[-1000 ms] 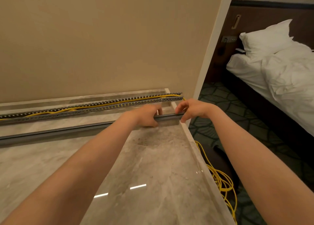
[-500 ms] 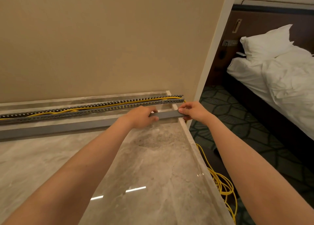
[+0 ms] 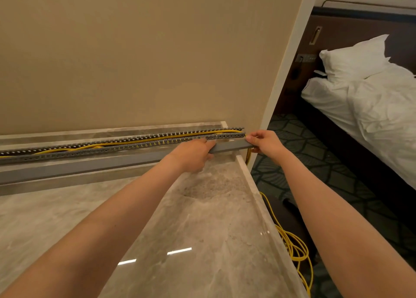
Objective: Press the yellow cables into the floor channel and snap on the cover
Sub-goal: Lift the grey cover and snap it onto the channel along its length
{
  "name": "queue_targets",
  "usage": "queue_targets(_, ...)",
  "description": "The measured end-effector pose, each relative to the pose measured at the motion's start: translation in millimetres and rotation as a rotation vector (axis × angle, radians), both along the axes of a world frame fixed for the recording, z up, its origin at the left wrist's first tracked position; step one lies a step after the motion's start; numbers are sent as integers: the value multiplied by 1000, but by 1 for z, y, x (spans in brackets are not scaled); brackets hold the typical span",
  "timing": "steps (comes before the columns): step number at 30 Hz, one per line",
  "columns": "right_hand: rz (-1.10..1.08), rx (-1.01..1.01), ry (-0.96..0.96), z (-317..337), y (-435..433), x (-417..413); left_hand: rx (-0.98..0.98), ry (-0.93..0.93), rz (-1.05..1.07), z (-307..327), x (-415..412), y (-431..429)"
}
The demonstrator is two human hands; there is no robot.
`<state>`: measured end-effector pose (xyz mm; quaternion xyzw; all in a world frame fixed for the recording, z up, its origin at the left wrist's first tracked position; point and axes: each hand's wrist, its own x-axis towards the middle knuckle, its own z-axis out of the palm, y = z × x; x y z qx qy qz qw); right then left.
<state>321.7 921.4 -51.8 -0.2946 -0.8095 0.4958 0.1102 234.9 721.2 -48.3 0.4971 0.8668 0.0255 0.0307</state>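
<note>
Beige wall (image 3: 135, 50) at the back, shiny marble floor (image 3: 191, 230) below, and a bed (image 3: 371, 108) off to the right. Running along the wall is the slotted grey channel (image 3: 126, 145) with the yellow cables (image 3: 157, 138) lying inside it. Both hands are on the long grey cover (image 3: 90, 166), just in front of the channel. Left hand (image 3: 194, 154) is wrapped around it, right hand (image 3: 265, 141) has fingers pinching its end. More yellow cable sits coiled down on the carpet (image 3: 337, 185).
</note>
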Motion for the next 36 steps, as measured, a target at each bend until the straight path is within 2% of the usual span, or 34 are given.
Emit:
queue_targets(4, -91, -49, 103, 11, 4, -12, 49, 75, 7, 13, -10, 10)
queue_targets(8, -101, -57, 102, 11, 6, -23, 11, 107, 10, 18, -25, 16)
queue_targets(13, -189, -176, 127, 4, 13, -32, -14, 99, 5, 24, -43, 21)
queue_targets(17, -217, -174, 100, -1, 17, -38, -29, 29, 13, 18, -49, 25)
queue_targets(23, -261, -216, 106, 1, 19, -48, 7, 22, 53, 9, -51, 27)
queue_targets(33, -273, -258, -9, 2, 17, -56, -77, 196, 43, 15, -51, 24)
queue_targets(36, -250, -241, -4, -3, 15, -57, -146, 301, 32, 19, -52, 24)
